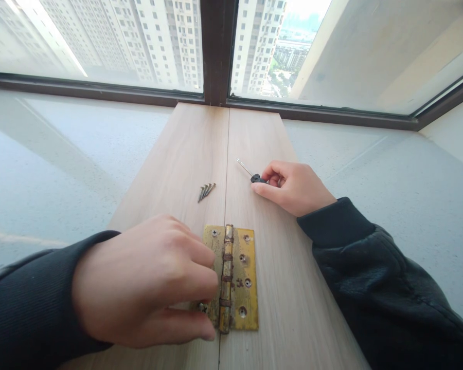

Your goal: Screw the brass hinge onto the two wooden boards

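Note:
My left hand [150, 282] reaches over the left leaf of a worn brass hinge [245, 298], its fingers curled. A screw [203, 308] shows its cross-slotted head between that thumb and forefinger, at the lower left of the hinge; its shank is hidden. Another screw [215, 233] sits in the upper left hole. Screw heads also show in the right leaf's holes. My right hand [289, 186] holds a small screwdriver [257, 178] by its black handle, with the metal shaft pointing forward and left, away from the hinge.
Several loose screws [206, 191] lie together beyond the hinge. Beneath everything are two pale wooden boards [193, 149] with a narrow seam between them. They rest on a white speckled sill [108, 133]. Dark window frames [216, 56] stand at the far end.

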Available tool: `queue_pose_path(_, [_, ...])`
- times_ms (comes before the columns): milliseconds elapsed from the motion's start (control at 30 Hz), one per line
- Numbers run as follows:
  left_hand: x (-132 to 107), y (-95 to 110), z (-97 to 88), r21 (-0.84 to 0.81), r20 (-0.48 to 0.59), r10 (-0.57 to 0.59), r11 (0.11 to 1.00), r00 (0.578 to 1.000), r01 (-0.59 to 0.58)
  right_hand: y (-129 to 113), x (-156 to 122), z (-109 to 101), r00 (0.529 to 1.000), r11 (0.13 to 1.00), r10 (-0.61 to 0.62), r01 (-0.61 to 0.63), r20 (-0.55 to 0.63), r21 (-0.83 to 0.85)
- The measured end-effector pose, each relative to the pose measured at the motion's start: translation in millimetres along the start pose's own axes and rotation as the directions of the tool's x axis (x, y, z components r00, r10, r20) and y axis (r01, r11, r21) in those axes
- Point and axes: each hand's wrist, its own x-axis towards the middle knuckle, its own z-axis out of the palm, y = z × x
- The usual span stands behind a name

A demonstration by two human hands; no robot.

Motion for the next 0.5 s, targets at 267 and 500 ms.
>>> queue_pose_path(267, [-1.9,3.0,0.6,-0.034,-0.005,0.015,0.999,1.000,-0.015,0.6,0.3,1.5,1.000,1.000,-0.006,0.006,-0.004,-0.009])
queue_pose_path(500, [-3.1,0.2,-0.4,-0.030,0.007,0.009,1.000,1.000,-0.009,0.0,1.2,2.2,1.000,1.000,-0.003,0.003,0.002,-0.019])
